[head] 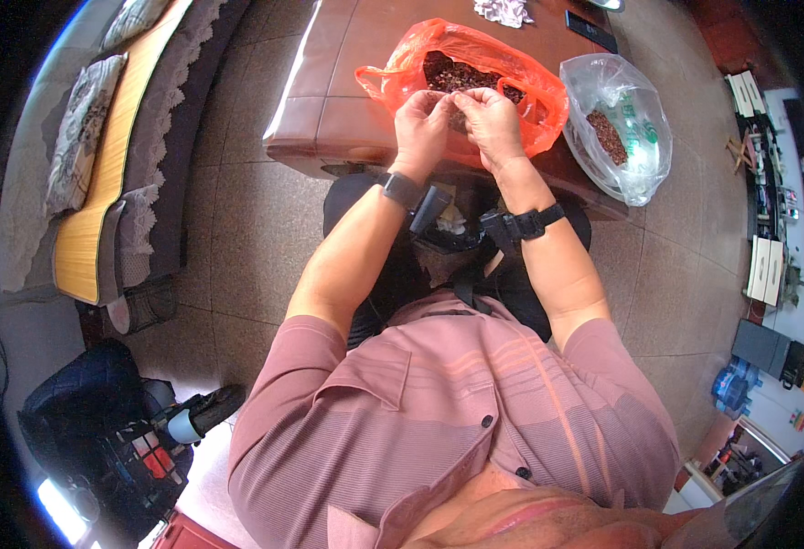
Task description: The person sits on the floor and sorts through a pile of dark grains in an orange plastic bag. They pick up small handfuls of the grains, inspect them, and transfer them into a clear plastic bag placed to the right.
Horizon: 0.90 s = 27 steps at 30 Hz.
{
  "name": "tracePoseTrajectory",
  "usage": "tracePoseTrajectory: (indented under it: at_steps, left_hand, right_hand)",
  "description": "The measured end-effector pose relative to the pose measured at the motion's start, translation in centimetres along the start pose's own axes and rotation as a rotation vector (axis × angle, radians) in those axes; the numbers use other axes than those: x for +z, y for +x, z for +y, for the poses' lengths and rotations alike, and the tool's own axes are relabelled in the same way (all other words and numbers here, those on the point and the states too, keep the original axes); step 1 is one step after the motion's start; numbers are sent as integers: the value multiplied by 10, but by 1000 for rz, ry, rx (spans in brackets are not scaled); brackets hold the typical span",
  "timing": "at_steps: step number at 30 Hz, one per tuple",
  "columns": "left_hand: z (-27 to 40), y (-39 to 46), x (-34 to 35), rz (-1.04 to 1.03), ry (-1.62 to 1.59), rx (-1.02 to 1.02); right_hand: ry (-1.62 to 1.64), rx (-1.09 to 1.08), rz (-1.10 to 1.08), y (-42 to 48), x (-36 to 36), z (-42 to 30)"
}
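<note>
My left hand [421,127] and my right hand [492,127] meet at the fingertips, thumbs and forefingers pinched together. Whatever small piece may be between them is too small to make out. Both are over an orange-red plastic bag [539,79] lying open on the brown table [347,65]. Small dark reddish-brown pieces [460,74] fill the bag's bottom. To its right, at the table's edge, a clear plastic bag [639,103] with green print lines a basin-like container and holds a heap of small reddish-brown bits [606,137]. Each of my wrists bears a dark strap with a device.
Crumpled white-pink paper [503,10] and a dark phone-like slab [590,31] lie at the table's far side. Below the table edge, between my knees, is a black bag or bin [446,237] with pale scraps. A cushioned bench [86,247] stands at left.
</note>
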<state>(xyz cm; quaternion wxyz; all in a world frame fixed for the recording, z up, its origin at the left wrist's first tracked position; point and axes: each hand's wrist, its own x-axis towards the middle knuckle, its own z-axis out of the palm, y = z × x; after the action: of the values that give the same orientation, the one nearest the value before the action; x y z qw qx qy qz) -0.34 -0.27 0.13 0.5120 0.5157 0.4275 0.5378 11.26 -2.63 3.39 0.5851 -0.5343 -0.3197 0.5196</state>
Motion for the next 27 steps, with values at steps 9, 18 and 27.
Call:
tracePoseTrajectory:
  at_steps: [9, 18, 27]
  left_hand:
    - [4, -2, 0, 8, -10, 43]
    - [4, -3, 0, -59, -151, -61]
    - [8, -4, -1, -64, -179, -126]
  right_hand:
    - [62, 58, 11, -9, 5, -9]
    - [281, 145, -39, -7, -2, -9]
    - [189, 97, 9, -8, -1, -8]
